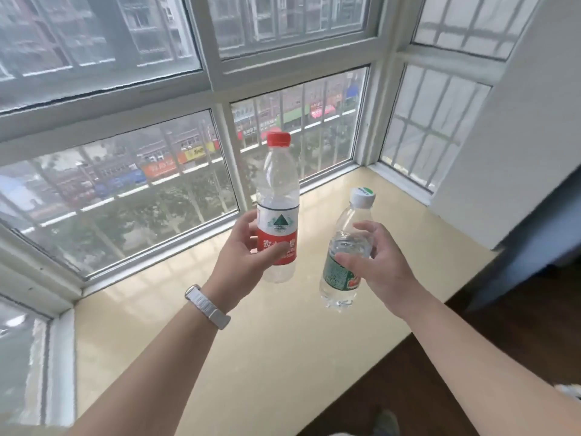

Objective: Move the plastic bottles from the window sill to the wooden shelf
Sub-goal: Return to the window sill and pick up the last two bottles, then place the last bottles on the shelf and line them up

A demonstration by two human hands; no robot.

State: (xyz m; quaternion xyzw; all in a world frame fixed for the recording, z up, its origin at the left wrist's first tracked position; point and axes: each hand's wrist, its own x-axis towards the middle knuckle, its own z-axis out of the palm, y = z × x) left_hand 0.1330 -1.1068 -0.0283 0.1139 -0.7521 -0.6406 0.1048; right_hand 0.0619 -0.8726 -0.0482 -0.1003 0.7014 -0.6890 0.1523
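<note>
A clear plastic bottle with a red cap and red label (278,190) stands upright over the cream window sill (251,341). My left hand (245,253) is wrapped around its label, thumb in front. To its right, a smaller clear bottle with a white cap and green label (345,247) tilts slightly right. My right hand (374,265) has its thumb and fingers curled around that bottle's middle. Whether either bottle's base touches the sill, I cannot tell. No wooden shelf is in view.
Barred windows (141,184) enclose the sill at the back and on both sides. A white wall (518,152) juts in at the right. Dark wooden floor (424,388) lies below the sill's front edge. A white watch band is on my left wrist.
</note>
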